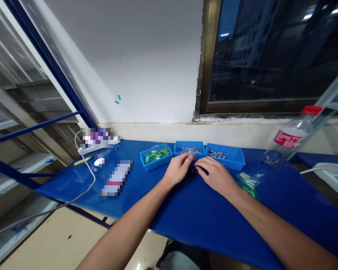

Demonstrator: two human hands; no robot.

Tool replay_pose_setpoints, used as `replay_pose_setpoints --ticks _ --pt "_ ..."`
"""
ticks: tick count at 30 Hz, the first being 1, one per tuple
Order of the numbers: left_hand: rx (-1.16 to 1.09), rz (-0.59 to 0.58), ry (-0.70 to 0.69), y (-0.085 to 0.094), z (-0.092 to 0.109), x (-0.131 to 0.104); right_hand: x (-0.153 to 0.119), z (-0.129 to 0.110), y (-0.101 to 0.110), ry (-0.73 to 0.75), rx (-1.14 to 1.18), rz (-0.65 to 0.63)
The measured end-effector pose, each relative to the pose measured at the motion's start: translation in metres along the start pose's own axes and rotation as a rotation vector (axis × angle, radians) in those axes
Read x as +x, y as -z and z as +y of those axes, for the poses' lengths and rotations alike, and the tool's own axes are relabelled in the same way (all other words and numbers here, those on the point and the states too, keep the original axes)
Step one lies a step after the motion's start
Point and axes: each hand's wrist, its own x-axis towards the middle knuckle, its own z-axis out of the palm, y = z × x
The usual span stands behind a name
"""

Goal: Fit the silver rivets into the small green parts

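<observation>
My left hand (178, 168) and my right hand (214, 174) meet just in front of the blue bins, fingertips nearly touching. Both have fingers pinched; whatever lies between them is too small or hidden to name. Behind my left hand stands a blue bin (183, 143) holding thin silvery pins or screws (190, 150). To its right, another blue bin (234, 155) contains small metal fittings (216, 154). A third blue bin (157, 164), on the left, is filled with green plastic packets (157, 153). Similar small bags (248, 180) lie beside my right forearm, partly covered by it.
A clear bottle with a red cap (288, 138) stands at the right rear. On the left are a power strip (112, 141), a yellow cutter (83, 161), a white mouse-like object (99, 162) and a blurred-out flat item (116, 180). A cable (93, 182) crosses the blue table (191, 210).
</observation>
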Motion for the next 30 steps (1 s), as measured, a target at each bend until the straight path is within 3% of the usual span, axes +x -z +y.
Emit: replay_pose_setpoints --ticks 10,19,23,27,30 --pt "0.040 -0.123 -0.059 -0.0019 0.0046 -0.0037 0.0000 0.0005 0.0080 -0.200 0.133 0.156" --pt "0.074 -0.083 -0.071 -0.0011 0.0037 -0.0020 0.0010 -0.0001 0.0070 -0.190 0.131 0.179" --pt "0.079 -0.057 -0.092 -0.0019 0.0034 -0.0015 -0.0011 0.0003 0.0055 -0.286 0.171 0.151" --pt "-0.025 -0.034 -0.053 -0.0030 0.0031 -0.0017 -0.0008 -0.0001 0.0058 -0.265 0.158 0.157" --pt "0.021 -0.041 -0.035 -0.0011 0.0058 -0.0029 0.0006 -0.0013 0.0066 -0.275 0.158 0.182"
